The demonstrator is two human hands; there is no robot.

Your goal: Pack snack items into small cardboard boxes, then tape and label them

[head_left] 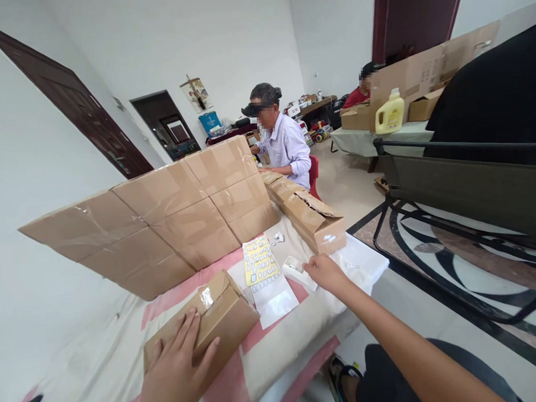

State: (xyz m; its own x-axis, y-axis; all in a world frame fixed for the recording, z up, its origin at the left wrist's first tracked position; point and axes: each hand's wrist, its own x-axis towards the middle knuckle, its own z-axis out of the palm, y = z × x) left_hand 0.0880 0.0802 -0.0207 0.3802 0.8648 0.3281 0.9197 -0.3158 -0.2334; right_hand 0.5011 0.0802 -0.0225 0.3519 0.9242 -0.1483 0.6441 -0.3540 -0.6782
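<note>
My left hand (181, 353) lies flat with spread fingers on top of a taped cardboard box (229, 321) near the table's front. My right hand (327, 273) is closed, its fingertips pressed together at the right rim of a small white tray (293, 271). What the fingertips hold, if anything, is hidden. Left of the tray is a yellow sheet (260, 262) printed with rows of small outlined rectangles. Below it, a white sheet (275, 304) reaches toward the table's front edge. A small crumpled whitish piece (277, 238) rests just beyond the tray.
A cardboard partition (175, 214) stands along the table's far side, with a long cardboard box (308, 214) to its right. Beyond sits a person (287, 147) in a light shirt. A dark folding frame (462, 180) stands at right; a yellow jug (391, 112) tops another table.
</note>
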